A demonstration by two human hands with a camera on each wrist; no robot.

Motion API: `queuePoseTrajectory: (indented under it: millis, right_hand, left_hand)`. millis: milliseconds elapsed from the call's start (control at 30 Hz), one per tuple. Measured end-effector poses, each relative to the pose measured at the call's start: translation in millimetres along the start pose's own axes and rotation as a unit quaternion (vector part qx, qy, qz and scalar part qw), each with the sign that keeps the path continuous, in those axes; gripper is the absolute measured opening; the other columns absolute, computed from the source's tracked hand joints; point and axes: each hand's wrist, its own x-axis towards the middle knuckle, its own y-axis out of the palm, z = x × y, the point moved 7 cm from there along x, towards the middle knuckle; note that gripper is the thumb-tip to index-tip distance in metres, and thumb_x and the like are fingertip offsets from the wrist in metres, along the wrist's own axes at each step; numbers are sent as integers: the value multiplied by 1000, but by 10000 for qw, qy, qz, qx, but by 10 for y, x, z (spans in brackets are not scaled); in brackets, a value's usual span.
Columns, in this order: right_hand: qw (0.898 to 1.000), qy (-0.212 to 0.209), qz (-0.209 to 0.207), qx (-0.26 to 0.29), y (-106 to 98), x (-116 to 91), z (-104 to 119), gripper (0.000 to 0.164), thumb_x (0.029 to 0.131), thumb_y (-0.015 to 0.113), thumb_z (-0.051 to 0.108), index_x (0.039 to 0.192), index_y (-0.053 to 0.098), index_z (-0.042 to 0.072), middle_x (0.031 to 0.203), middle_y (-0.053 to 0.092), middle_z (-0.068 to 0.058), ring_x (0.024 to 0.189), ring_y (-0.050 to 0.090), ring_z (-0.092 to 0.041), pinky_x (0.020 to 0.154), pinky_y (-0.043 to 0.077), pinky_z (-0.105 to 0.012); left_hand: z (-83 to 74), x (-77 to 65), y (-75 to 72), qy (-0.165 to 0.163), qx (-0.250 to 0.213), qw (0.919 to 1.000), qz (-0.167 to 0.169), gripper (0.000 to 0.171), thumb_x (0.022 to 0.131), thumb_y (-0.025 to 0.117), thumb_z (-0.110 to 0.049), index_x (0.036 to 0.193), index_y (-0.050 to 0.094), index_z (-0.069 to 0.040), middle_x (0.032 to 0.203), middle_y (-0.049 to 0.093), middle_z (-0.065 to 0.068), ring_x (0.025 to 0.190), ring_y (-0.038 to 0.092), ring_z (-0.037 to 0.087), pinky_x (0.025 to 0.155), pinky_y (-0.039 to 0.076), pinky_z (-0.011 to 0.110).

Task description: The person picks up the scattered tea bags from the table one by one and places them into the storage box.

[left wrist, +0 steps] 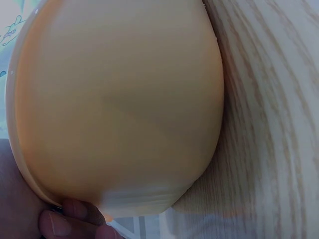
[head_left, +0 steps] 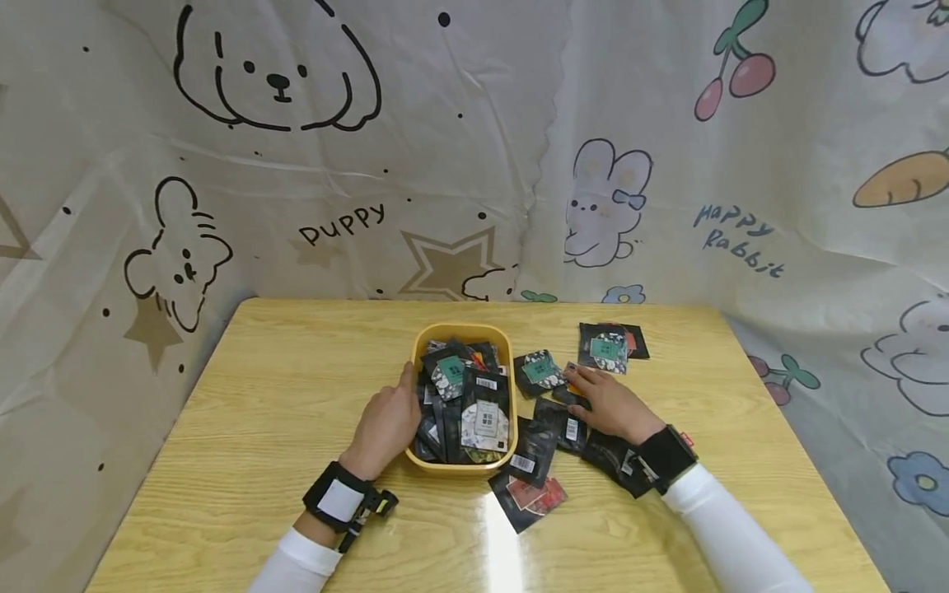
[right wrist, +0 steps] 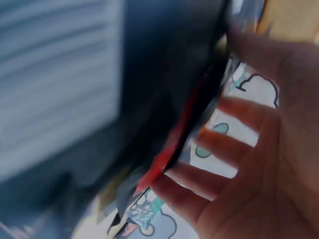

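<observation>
A yellow plastic bin filled with black packets stands mid-table. My left hand holds the bin's left side at the rim; in the left wrist view the curled fingers show at the end of its outer wall. To the right of the bin, my right hand reaches palm down over loose black packets. Its fingers are mostly straight and spread, fingertips right at the edge of a dark packet with a red strip in the right wrist view. That packet is blurred up close.
Near the right hand lie a green-labelled packet, another pair of packets farther back, and a red-labelled packet toward the front. The wooden table ends at a printed cloth behind.
</observation>
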Motion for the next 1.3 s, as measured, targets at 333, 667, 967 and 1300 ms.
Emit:
queuePoseTrajectory:
  millis: [333, 667, 967, 1300]
  right_hand:
    - [9957, -101, -857, -341, -282, -84, 137, 30, 92, 60, 2, 122, 65, 6, 102, 73, -12, 83, 70, -27, 82, 53, -49]
    - [9700, -932, -2242, 102, -924, -108, 709, 46, 95, 49, -8, 140, 51, 2, 131, 62, -18, 113, 65, -32, 91, 53, -42]
    - [9707, -1908, -1453, 153, -611, 352, 1477, 54, 104, 46, 19, 155, 30, 11, 158, 35, -12, 146, 34, -31, 115, 29, -54]
    - [9930, -826, -643, 554, -460, 486, 1163, 66, 101, 48, 45, 158, 24, 21, 164, 21, -12, 150, 22, -35, 117, 19, -61]
  left_hand:
    - [-4, -18, 16, -105, -20, 9999, 112, 55, 98, 49, -11, 148, 35, 7, 65, 61, 11, 48, 51, 14, 42, 34, 27]
    - [-1, -34, -24, 19, 119, 9999, -115, 54, 97, 50, -9, 146, 36, 9, 61, 58, 9, 47, 49, 15, 42, 33, 28]
    - [2, -20, -37, 139, 168, 9995, -243, 53, 96, 50, -8, 144, 39, 10, 68, 65, 16, 52, 58, 23, 43, 39, 33]
    - [-1, -13, 15, -5, 31, 10000, 1, 53, 98, 46, -10, 146, 36, 9, 69, 64, 15, 51, 55, 17, 43, 36, 29]
